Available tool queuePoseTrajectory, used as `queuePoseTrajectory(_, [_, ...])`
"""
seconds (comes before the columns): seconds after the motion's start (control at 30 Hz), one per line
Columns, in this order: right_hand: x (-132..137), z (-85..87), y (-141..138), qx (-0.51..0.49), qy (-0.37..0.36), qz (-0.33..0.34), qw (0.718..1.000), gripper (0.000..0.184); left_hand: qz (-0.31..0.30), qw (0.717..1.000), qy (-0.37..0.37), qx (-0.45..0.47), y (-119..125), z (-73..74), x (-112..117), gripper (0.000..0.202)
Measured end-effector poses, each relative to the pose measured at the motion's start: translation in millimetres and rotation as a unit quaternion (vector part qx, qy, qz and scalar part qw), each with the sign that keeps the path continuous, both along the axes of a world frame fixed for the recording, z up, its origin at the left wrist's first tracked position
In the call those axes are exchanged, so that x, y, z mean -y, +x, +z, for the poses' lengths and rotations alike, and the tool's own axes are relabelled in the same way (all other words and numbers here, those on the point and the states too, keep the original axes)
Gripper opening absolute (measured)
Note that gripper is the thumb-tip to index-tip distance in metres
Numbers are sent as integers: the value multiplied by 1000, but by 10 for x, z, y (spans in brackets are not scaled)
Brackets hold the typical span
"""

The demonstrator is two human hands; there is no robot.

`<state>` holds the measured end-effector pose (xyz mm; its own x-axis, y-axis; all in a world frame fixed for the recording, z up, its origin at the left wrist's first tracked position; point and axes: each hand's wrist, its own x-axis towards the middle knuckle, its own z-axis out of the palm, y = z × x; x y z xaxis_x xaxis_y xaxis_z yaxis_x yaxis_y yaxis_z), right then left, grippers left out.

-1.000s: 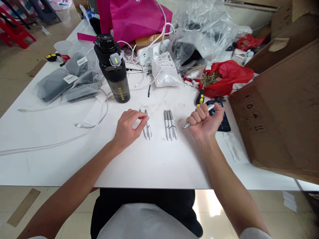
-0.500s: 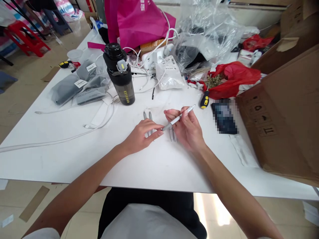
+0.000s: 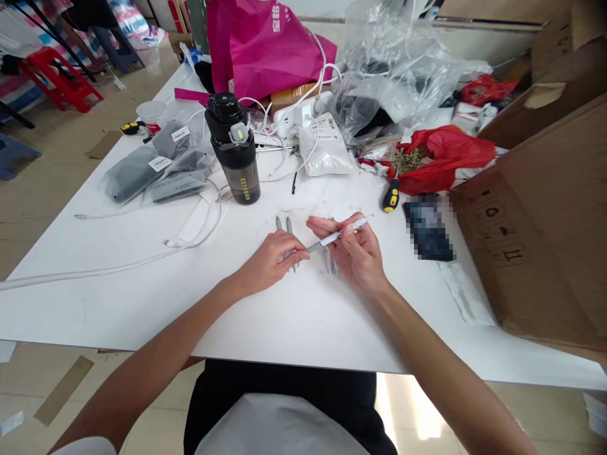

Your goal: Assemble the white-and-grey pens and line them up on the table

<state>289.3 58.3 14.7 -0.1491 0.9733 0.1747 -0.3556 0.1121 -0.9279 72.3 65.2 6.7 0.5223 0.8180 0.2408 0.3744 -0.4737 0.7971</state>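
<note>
A white and grey pen (image 3: 331,238) is held between my two hands, a little above the table. My left hand (image 3: 274,259) pinches its grey end with thumb and fingertips. Around its white part, the thumb and index finger of my right hand (image 3: 359,253) are closed, while the other fingers stretch out. Two grey pens (image 3: 289,224) lie on the table, partly covered by my left hand. More grey and white pens (image 3: 328,260) lie beneath my right hand, mostly hidden.
On the white table (image 3: 227,328) stands a black bottle (image 3: 236,158). A yellow-black screwdriver (image 3: 391,194) and a blurred-out dark device (image 3: 428,227) lie right of my hands, beside a large cardboard box (image 3: 545,234). Farther back are a pink bag (image 3: 270,50), cables and a red bag (image 3: 450,155).
The pen is now held at a flatter angle, its white end lower. Both hands keep their grip on it. The whole view has shifted slightly.
</note>
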Motion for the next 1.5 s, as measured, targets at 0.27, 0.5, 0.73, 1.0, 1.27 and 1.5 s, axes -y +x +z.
queuePoseTrajectory(0.27, [-26,-111,25,73,23,-45,996,38,93,979,177,-31,-67,-102,-95,16])
queuePoseTrajectory(0.5, [-158,10,321,202,28,33,979,37,142,980,91,108,-145,-65,-197,20])
queuePoseTrajectory(0.73, [-65,55,273,362,75,118,922,29,123,978,-83,144,-140,93,-169,23])
queuePoseTrajectory(1.0, [-175,88,493,470,35,1,882,29,199,979,52,-3,-109,-128,-203,17])
queuePoseTrajectory(1.27, [-375,-110,722,755,49,-61,651,29,198,969,46,-137,-159,-246,-260,16])
queuePoseTrajectory(1.5, [-318,-33,626,785,51,-28,617,34,197,968,62,-141,-150,-235,-238,8])
